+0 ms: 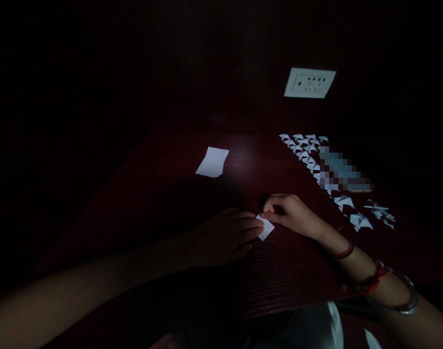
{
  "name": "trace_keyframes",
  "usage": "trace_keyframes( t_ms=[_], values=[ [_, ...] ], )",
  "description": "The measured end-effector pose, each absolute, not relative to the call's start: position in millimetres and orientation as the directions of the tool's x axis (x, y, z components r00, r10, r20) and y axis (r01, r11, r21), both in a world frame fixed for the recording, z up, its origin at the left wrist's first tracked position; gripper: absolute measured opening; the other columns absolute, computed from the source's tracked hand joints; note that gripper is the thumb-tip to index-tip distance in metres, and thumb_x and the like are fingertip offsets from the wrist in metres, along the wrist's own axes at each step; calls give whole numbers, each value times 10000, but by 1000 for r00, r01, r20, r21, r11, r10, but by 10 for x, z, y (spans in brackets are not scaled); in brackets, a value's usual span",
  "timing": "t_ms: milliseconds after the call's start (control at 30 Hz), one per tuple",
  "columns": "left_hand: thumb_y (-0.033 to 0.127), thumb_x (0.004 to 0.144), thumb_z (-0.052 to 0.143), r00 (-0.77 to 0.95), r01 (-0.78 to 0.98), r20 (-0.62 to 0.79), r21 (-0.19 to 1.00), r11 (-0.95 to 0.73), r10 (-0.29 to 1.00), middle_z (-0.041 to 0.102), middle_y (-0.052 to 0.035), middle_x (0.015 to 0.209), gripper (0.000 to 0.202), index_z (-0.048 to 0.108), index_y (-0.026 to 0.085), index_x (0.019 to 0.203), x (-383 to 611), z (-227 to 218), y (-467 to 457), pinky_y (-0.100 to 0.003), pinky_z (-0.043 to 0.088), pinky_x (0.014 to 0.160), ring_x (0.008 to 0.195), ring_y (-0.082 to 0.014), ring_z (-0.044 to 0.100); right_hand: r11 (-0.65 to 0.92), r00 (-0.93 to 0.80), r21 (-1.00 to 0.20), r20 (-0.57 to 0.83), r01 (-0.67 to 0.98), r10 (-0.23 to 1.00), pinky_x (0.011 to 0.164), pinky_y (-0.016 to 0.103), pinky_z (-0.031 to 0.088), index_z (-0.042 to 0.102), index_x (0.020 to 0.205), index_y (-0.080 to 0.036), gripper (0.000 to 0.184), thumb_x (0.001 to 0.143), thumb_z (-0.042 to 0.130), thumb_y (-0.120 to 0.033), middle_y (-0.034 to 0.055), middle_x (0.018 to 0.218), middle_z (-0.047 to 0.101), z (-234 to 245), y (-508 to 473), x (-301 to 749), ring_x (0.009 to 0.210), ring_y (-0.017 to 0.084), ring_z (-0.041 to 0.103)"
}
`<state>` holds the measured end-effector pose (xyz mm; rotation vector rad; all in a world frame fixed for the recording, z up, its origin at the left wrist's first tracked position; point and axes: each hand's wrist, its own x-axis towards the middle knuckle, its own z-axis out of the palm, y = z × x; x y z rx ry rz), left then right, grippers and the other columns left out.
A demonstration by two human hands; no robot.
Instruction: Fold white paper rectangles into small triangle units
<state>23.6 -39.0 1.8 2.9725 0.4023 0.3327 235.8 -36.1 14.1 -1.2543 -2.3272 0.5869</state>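
A small folded piece of white paper (267, 230) lies on the dark red table between my two hands. My left hand (230, 235) rests flat, fingers stretched out, with the fingertips on the paper's left side. At the paper's upper corner, the thumb and curled fingers of my right hand (285, 212) are closed on its edge. Further back on the table sits a thin stack of white paper sheets (213, 162).
Rows of folded paper pieces (306, 157) run along the table's right side, beside a blurred flat blue object (341, 166). Narrow paper scraps (379, 211) lie nearer. A socket plate (310, 83) is on the wall behind. The surroundings are dark.
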Motion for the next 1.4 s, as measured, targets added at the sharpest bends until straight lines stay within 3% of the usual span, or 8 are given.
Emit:
trace_keyframes(
  t_ms=[133, 367, 633, 733, 967, 1200, 1400],
  values=[
    [246, 852, 377, 940, 247, 197, 169, -954, 278, 420, -43, 1228, 361, 354, 158, 1201, 245, 28, -393, -353, 252, 929, 1129, -192, 323, 613, -591, -486, 222, 622, 776, 590, 200, 379, 604, 766, -155, 118, 786, 499, -206, 10, 710, 523, 191, -416, 2429, 648, 93, 496],
    [270, 847, 399, 944, 229, 200, 174, -958, 262, 416, -66, 1230, 372, 356, 155, 1198, 230, 35, -376, -362, 249, 933, 1134, -201, 328, 750, -741, -312, 172, 584, 649, 668, 213, 418, 582, 1034, -232, 266, 838, 407, -191, 33, 913, 537, 195, -479, 2585, 750, 101, 538],
    [270, 864, 387, 975, 124, 162, 180, -976, 154, 412, -54, 1242, 349, 364, 185, 1202, 152, 75, -182, -361, 231, 951, 1156, -187, 318, 807, -804, 42, 122, 589, 581, 615, 237, 402, 546, 1072, -219, 288, 868, 342, -221, 34, 856, 539, 220, -542, 2527, 688, 108, 520],
    [266, 858, 397, 975, 135, 148, 182, -974, 163, 431, -51, 1225, 346, 374, 189, 1195, 161, 87, -171, -366, 230, 948, 1141, -193, 336, 814, -820, 107, 124, 571, 559, 606, 248, 388, 554, 1045, -215, 273, 864, 350, -212, 27, 778, 536, 236, -539, 2508, 661, 114, 504],
    [230, 857, 383, 974, 135, 159, 173, -976, 163, 445, -48, 1212, 321, 388, 180, 1174, 153, 78, -188, -358, 224, 948, 1136, -185, 343, 790, -791, 63, 110, 610, 602, 635, 259, 384, 601, 941, -193, 244, 843, 380, -221, 31, 752, 547, 235, -514, 2575, 680, 126, 504],
    [311, 857, 398, 970, 121, 202, 80, -989, 135, 429, -53, 1220, 323, 409, 195, 1158, 124, 88, -178, -412, 194, 965, 1184, -223, 263, 742, -719, -152, 186, 653, 670, 645, 227, 404, 573, 1037, -197, 271, 825, 406, -217, 36, 868, 554, 235, -518, 2596, 717, 108, 528],
    [319, 846, 407, 961, 137, 237, 50, -989, 145, 493, -58, 1121, 318, 432, 193, 1137, 143, 97, -190, -410, 242, 941, 1086, -214, 368, 751, -744, -109, 102, 652, 661, 655, 251, 425, 578, 1033, -237, 269, 818, 418, -224, 25, 949, 542, 258, -542, 2542, 745, 120, 555]
  ],
)
